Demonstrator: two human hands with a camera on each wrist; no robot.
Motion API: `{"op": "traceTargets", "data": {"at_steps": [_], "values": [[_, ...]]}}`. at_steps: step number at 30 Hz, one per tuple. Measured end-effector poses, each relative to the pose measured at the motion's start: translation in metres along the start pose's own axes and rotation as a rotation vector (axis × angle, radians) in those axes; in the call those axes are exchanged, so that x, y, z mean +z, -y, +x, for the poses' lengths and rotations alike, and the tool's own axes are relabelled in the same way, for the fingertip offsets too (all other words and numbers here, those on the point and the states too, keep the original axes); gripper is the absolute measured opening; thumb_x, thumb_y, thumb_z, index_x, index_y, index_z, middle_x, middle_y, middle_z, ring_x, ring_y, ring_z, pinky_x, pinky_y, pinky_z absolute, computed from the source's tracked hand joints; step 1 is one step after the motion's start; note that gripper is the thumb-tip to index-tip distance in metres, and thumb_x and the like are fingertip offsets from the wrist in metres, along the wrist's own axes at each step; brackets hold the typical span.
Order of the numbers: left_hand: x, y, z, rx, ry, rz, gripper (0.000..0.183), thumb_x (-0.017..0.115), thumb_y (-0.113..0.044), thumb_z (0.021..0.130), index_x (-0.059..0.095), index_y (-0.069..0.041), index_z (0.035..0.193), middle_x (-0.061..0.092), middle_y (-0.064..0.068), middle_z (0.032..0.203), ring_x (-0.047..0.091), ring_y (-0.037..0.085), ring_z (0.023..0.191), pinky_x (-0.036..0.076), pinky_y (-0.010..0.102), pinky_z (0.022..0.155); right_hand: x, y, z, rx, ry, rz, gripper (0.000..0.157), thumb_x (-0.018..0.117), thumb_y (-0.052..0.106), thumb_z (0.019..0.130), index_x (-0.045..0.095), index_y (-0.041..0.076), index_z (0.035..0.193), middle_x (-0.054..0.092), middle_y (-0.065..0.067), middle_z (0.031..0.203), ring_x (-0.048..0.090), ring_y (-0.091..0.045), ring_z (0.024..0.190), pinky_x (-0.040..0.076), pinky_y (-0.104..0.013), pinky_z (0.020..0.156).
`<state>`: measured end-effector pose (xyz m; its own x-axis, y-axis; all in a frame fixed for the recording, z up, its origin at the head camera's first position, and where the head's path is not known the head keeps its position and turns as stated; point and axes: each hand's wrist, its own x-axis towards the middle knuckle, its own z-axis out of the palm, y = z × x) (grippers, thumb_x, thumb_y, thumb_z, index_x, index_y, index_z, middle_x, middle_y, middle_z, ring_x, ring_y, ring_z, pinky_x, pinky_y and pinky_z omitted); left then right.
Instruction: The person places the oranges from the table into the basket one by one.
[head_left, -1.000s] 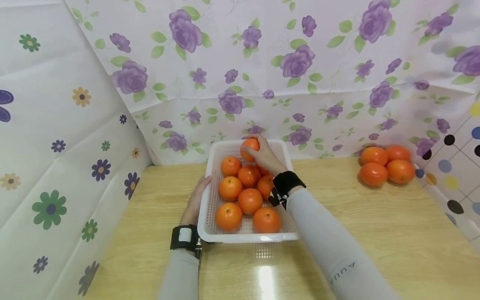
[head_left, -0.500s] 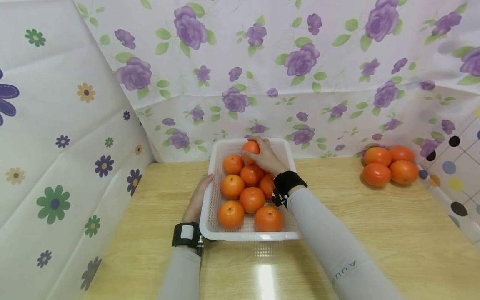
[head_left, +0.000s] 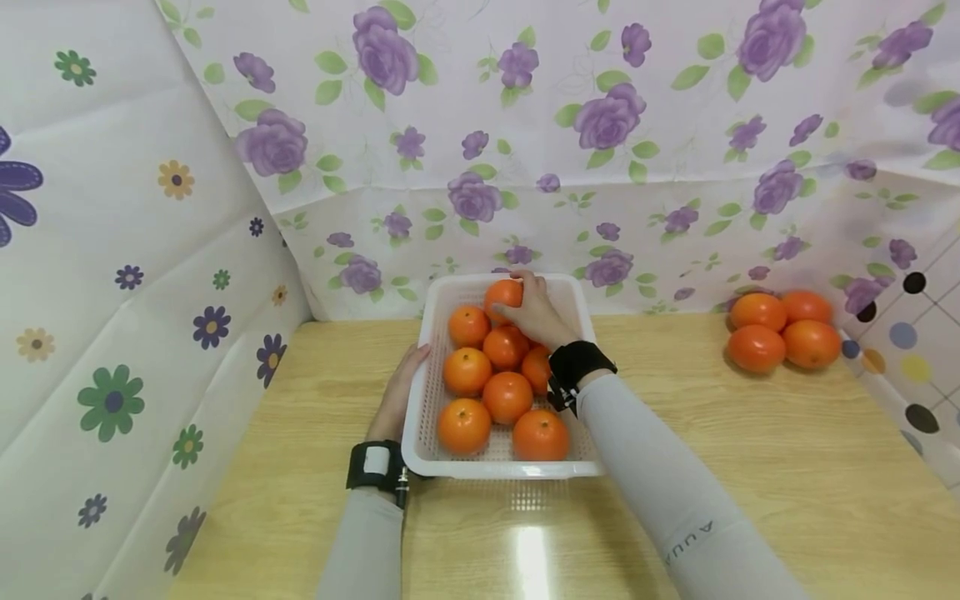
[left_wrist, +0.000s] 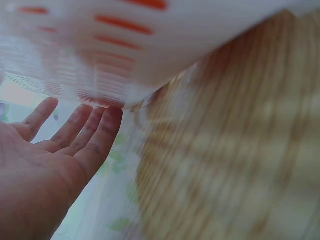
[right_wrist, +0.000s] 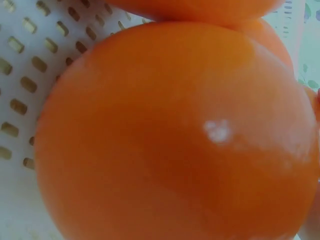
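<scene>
A white perforated plastic basket (head_left: pixel 510 471) stands on the table, holding several oranges. At its back, my right hand (head_left: pixel 542 317) holds one orange (head_left: pixel 502 297), with the thumb at its front and the fingers at its upper right side. Another orange (right_wrist: pixel 175 130) fills most of the right wrist view. My left hand (head_left: pixel 397 392) rests along the basket's left side. In the left wrist view, the left hand's fingers (left_wrist: pixel 100 137) are extended, with their tips at the basket wall (left_wrist: pixel 75 65).
To the right on the wooden table (head_left: pixel 675 417) sits a cluster of several orange-red fruits (head_left: pixel 757 348) that look like tomatoes. A flowered sheet (head_left: pixel 472 150) hangs behind the table, and another flowered sheet (head_left: pixel 150 250) borders its left side.
My right thumb has slid down and to the right on the orange, so more of its front shows. The head view has shifted slightly. My left hand stays at the basket's side.
</scene>
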<state>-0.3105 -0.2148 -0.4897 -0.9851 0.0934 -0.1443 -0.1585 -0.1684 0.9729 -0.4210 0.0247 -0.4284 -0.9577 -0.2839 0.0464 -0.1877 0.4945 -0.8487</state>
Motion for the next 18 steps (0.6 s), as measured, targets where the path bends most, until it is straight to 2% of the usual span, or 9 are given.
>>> {"op": "traceTargets", "data": {"at_steps": [4, 11, 18], "values": [[0.0024, 0.0038, -0.0078, -0.021, 0.025, -0.040, 0.065, 0.043, -0.058, 0.107, 0.025, -0.032, 0.163, 0.040, 0.010, 0.159, 0.044, 0.029, 0.137, 0.038, 0.048, 0.115, -0.0007, -0.0020, 0.0009, 0.008, 0.003, -0.025, 0.067, 0.070, 0.031, 0.101, 0.033, 0.011, 0.153, 0.030, -0.021, 0.154, 0.045, -0.036, 0.135, 0.038, -0.049, 0.117], [0.0048, 0.0026, -0.0083, -0.026, 0.019, -0.041, 0.064, 0.043, -0.059, 0.106, 0.026, -0.035, 0.162, 0.041, 0.008, 0.159, 0.044, 0.029, 0.138, 0.035, 0.050, 0.117, -0.0020, -0.0027, 0.0004, 0.017, 0.020, -0.060, 0.068, 0.068, 0.035, 0.102, 0.032, 0.012, 0.155, 0.030, -0.022, 0.155, 0.045, -0.037, 0.137, 0.037, -0.050, 0.118], [0.0051, 0.0027, -0.0081, -0.023, 0.011, -0.042, 0.066, 0.045, -0.058, 0.106, 0.024, -0.033, 0.163, 0.038, 0.007, 0.161, 0.041, 0.029, 0.141, 0.032, 0.050, 0.119, -0.0077, 0.0027, -0.0041, -0.031, -0.007, 0.031, 0.060, 0.061, 0.035, 0.106, 0.033, 0.011, 0.155, 0.031, -0.023, 0.154, 0.041, -0.038, 0.139, 0.035, -0.050, 0.119]]}}
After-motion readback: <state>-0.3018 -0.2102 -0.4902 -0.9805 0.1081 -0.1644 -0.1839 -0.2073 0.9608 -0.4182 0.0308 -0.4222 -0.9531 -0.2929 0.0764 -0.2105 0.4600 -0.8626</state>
